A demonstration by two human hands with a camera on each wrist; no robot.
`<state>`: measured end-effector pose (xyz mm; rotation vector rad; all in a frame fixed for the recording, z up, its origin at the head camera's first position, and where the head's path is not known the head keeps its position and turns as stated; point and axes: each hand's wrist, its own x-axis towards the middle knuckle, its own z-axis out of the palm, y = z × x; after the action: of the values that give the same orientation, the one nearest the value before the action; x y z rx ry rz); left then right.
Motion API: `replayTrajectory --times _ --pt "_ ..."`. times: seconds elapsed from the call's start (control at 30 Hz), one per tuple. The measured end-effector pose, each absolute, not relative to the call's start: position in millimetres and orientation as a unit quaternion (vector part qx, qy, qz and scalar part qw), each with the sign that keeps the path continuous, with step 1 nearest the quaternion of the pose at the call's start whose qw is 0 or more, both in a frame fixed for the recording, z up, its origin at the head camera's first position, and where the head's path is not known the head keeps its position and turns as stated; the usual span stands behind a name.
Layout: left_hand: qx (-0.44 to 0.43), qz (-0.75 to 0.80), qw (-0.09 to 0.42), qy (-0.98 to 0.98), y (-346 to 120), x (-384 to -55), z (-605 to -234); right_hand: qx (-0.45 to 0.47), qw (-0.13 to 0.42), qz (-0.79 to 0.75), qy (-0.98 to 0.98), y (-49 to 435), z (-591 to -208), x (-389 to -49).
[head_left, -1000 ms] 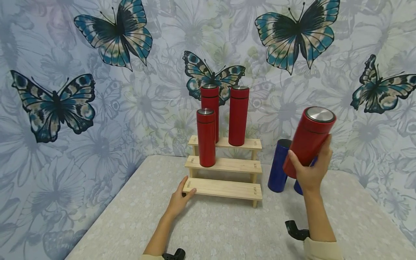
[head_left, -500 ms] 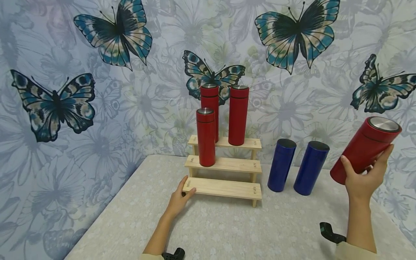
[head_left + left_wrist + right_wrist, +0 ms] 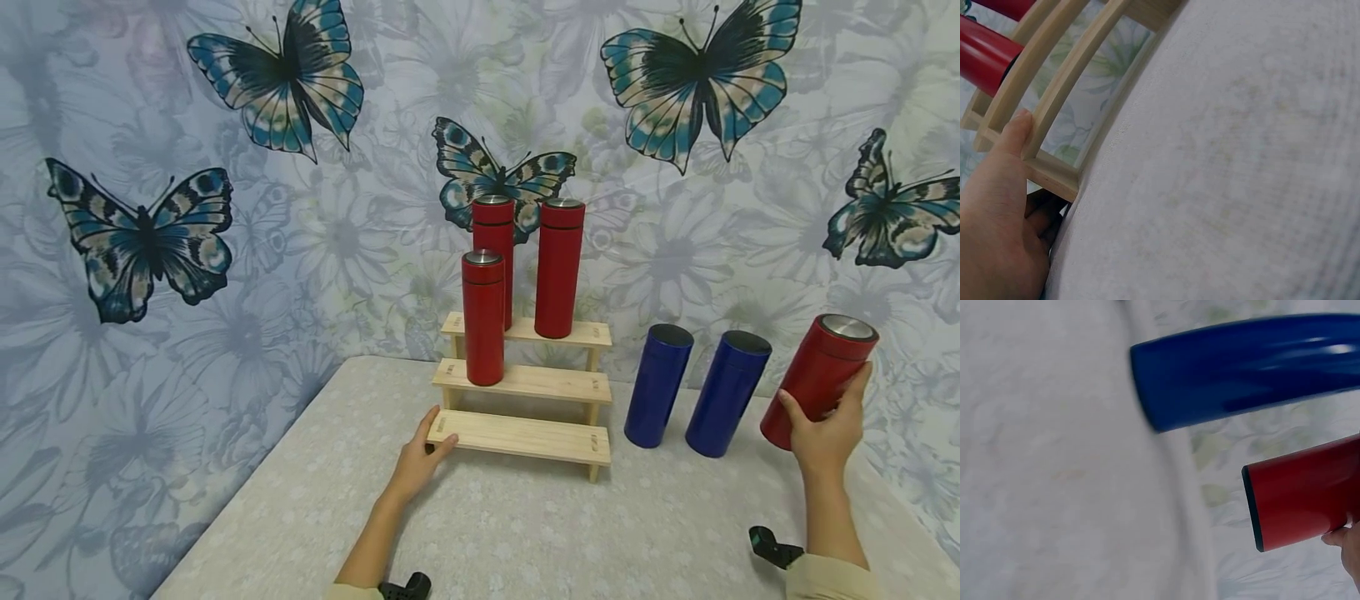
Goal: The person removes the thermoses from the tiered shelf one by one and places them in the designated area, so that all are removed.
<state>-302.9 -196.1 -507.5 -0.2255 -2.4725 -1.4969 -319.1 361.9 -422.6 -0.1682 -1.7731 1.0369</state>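
I see the left hand [image 3: 417, 467] gripping the wooden rack [image 3: 525, 435] by the left end of its lowest shelf, and the right hand [image 3: 828, 437] grasping a red flask [image 3: 813, 385], base looking just off the table [image 3: 570, 533], right of two blue flasks [image 3: 727, 396]. I judge this the flask-moving step; next move calls for a level base, clear of the blues. Farther back, three more red flasks [image 3: 484, 321] stand on the upper tiers.

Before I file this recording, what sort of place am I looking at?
Probably a staged tabletop recording corner, though the wider room is out of view: a butterfly-print backdrop rises behind a pale patterned table, on which stands a three-tier wooden rack bearing red bottles.
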Motion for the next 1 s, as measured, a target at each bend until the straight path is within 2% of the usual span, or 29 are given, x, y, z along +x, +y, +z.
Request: replayTrajectory --times 0.47,1.0 --pt "-0.074 -0.515 0.113 -0.846 -196 -303 -508 -0.106 0.459 0.439 -0.765 374 -467 -324" --pt "-0.075 -0.514 0.111 -0.847 -196 -304 -509 -0.098 0.481 0.418 -0.765 375 -473 -328"
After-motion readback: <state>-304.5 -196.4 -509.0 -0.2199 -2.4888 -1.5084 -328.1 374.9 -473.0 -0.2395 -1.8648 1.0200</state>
